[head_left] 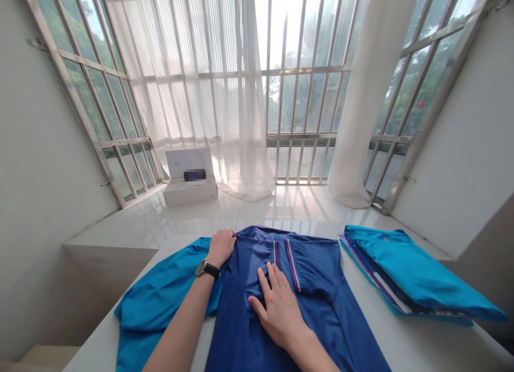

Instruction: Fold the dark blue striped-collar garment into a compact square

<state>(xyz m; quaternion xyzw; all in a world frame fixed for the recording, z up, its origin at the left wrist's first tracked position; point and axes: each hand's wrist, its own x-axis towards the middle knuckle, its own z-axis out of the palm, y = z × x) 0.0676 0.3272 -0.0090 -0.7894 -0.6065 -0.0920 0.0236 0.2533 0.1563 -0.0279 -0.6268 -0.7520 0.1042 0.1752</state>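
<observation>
A dark blue shirt (321,308) lies spread in front of me on the white table, with two red-and-white striped trims near its upper middle. At its upper left corner, my left hand (222,247) has its fingers bent and closed on the fabric; the fingertips are partly hidden. My right hand (277,302) rests flat on the shirt's middle, fingers stretched and thumb apart. Under my left forearm, a bright blue garment (168,286) lies loosely to the left, partly covered by the arm. A watch with a black strap (208,269) circles my left wrist.
On the right of the white table (425,345) sits a stack of folded garments (409,275), bright blue on top. Behind is a glossy ledge (249,214) with an open white box (190,192). White curtains (241,120) hang before barred windows.
</observation>
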